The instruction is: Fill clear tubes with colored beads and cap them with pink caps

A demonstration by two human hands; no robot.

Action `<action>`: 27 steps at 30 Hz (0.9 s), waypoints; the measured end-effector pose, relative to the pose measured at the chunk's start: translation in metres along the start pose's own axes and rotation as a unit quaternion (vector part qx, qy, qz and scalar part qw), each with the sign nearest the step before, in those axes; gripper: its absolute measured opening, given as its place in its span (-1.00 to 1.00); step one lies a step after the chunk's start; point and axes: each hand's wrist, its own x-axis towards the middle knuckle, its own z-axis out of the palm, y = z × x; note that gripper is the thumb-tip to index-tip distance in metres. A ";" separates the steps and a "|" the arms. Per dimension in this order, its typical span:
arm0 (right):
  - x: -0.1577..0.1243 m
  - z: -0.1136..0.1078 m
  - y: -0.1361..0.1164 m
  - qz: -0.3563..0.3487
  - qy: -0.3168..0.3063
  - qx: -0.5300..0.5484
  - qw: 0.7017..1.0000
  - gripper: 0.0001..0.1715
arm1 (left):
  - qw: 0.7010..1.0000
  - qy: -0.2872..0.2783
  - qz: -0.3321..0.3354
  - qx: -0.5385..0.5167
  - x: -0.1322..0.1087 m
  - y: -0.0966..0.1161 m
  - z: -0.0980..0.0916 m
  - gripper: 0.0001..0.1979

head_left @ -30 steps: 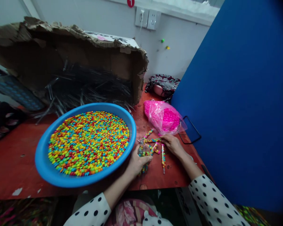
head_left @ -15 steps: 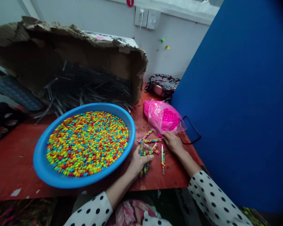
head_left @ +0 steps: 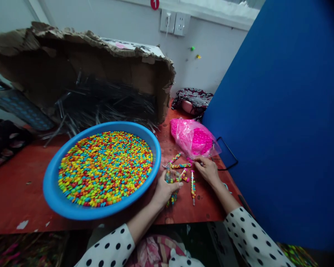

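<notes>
My left hand (head_left: 163,191) is wrapped round a bundle of clear candy-filled tubes (head_left: 172,178), low over the table beside the basin. The tubes' lower ends show below my fingers. My right hand (head_left: 207,170) is closed in a pinch at the mouth of the pink bag (head_left: 195,139); what its fingertips hold, if anything, is too small to make out. Small pink caps (head_left: 189,160) lie by those fingertips. Between the hands lie several filled tubes, one of them a pink-capped tube (head_left: 193,187) pointing toward me. Left of my left hand stands a blue basin (head_left: 101,213) of colourful candies (head_left: 105,167).
Behind the basin, a torn cardboard box (head_left: 167,89) holds many clear empty tubes (head_left: 114,100). A blue panel (head_left: 267,129) borders the red table (head_left: 13,196) on the right, with a black wire frame (head_left: 233,163) near it. A patterned cloth bundle (head_left: 192,98) sits at the back.
The view has shifted slightly. My right hand has drawn back a little at the bag's mouth, its fingers now more curled. My left hand still grips the tubes.
</notes>
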 end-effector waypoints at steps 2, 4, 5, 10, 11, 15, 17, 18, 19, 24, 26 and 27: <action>0.002 -0.002 0.001 -0.008 0.005 -0.007 1.000 -0.80 | 1.000 -0.003 -0.001 -0.005 0.001 0.000 0.000 -0.56; 0.004 -0.004 0.000 0.009 0.008 0.024 1.000 -0.77 | 1.000 -0.002 -0.004 -0.010 0.001 0.000 0.000 -0.55; 0.004 -0.005 -0.001 0.025 0.010 0.049 0.998 -0.75 | 1.000 0.001 -0.006 -0.012 0.001 0.000 0.000 -0.55; 0.002 -0.008 -0.012 0.078 -0.010 0.203 0.976 -0.70 | 1.000 0.007 -0.008 -0.014 0.000 0.002 0.003 -0.53; 0.001 -0.008 -0.016 0.093 -0.023 0.244 0.965 -0.70 | 1.000 0.002 -0.005 -0.015 0.000 0.003 0.003 -0.53; -0.009 -0.011 -0.041 0.146 -0.103 0.395 0.901 -0.69 | 1.000 -0.008 0.019 0.012 0.001 0.005 0.007 -0.54; -0.014 -0.013 -0.057 0.151 -0.142 0.431 0.878 -0.70 | 0.999 -0.014 0.026 0.034 0.002 0.004 0.008 -0.55; -0.017 -0.015 -0.063 0.150 -0.153 0.440 0.872 -0.71 | 0.999 -0.021 0.026 0.042 0.003 0.004 0.008 -0.54; -0.019 -0.016 -0.069 0.148 -0.159 0.442 0.870 -0.72 | 0.998 -0.030 0.025 0.045 0.003 0.004 0.008 -0.54; -0.030 -0.027 -0.081 0.122 -0.169 0.417 0.884 -0.73 | 0.998 -0.055 0.015 0.022 0.003 0.003 0.006 -0.54; -0.034 -0.030 -0.081 0.118 -0.160 0.419 0.886 -0.72 | 0.998 -0.053 0.012 0.009 0.003 0.004 0.006 -0.54; -0.035 -0.031 -0.081 0.121 -0.152 0.422 0.885 -0.72 | 0.999 -0.051 0.012 0.008 0.002 0.005 0.006 -0.54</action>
